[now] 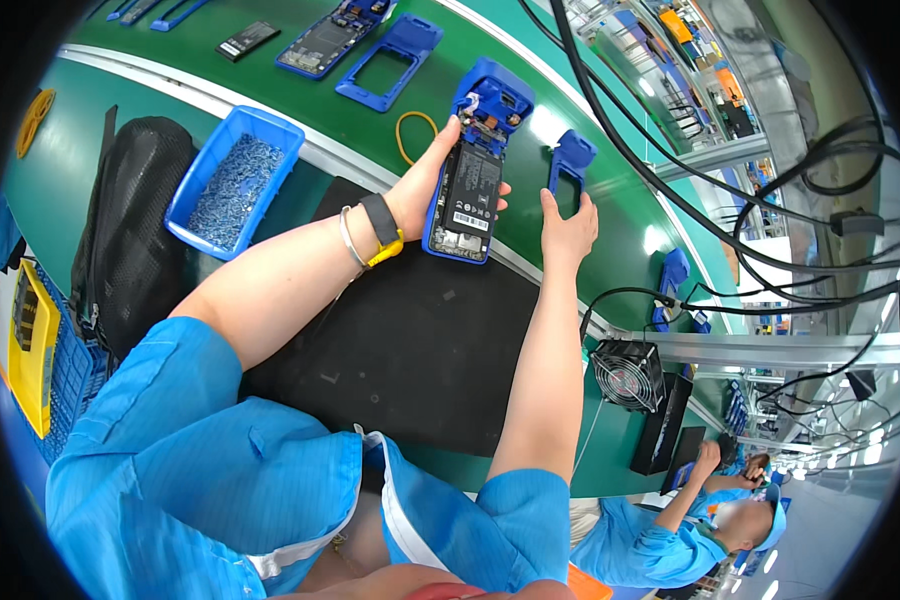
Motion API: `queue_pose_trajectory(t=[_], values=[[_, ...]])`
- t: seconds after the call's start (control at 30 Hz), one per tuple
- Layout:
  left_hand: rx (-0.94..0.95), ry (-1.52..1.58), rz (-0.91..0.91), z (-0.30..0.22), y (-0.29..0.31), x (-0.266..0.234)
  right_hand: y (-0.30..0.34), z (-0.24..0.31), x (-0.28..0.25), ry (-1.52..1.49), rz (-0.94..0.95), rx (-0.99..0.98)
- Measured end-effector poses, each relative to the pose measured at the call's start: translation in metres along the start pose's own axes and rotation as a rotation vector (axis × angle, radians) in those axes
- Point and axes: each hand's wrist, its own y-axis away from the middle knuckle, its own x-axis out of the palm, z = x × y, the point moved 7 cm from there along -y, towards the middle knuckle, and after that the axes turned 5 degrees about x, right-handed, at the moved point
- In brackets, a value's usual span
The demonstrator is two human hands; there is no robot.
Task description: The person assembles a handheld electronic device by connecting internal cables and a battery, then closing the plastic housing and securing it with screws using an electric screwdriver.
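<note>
My left hand [425, 185] is closed round a blue handheld terminal [459, 240] with its back off, tilted above the front edge of the green work surface. A black battery [476, 188] sits in its body, and circuit parts show at its head. To its right, my right hand [570, 232] has thumb and fingers on either side of the lower end of a blue housing frame [576, 150] with a large rectangular opening. Whether that frame rests on the green surface, I cannot tell. A wristband with a yellow clip [385, 250] is on my left wrist.
A black mat [400, 350] lies before me. Left stand a blue bin of small screws [295, 150] and a black bag [135, 215]. Beyond lie another opened terminal [320, 50], a housing frame [420, 35] and a loose battery [248, 40]. Right are a fan [627, 375], hanging cables [660, 180] and a co-worker [650, 545].
</note>
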Motion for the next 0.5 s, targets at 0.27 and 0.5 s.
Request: queue_pose_trajectory(t=[0.27,0.5], values=[[0.055,0.048,-0.017,-0.007,0.001,-0.013,0.100,0.096,-0.021,-0.678,0.613,-0.546],[-0.017,-0.007,-0.067,-0.003,0.001,-0.009,0.108,0.096,-0.030,-0.303,0.186,-0.862]])
